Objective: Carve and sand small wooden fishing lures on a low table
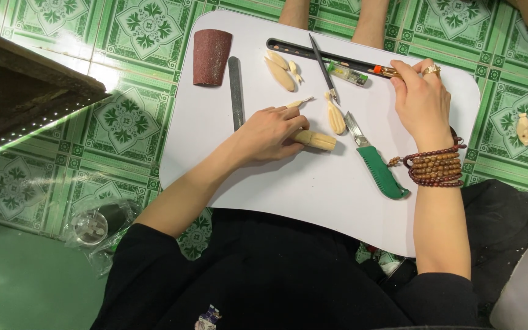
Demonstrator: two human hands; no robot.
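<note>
My left hand rests on the white lap table, closed around a pale carved wooden piece that sticks out to the right. My right hand reaches to the table's far groove and grips a small tool with an orange end. Wooden bead bracelets wrap that wrist. A green-handled utility knife lies between my hands, beside another carved wooden piece.
On the table lie a roll of brown sandpaper, a metal file, a thin carving tool, a green lighter, a small chisel-like tool and pale wood blanks. Green patterned floor tiles surround it. Another person's legs are beyond the far edge.
</note>
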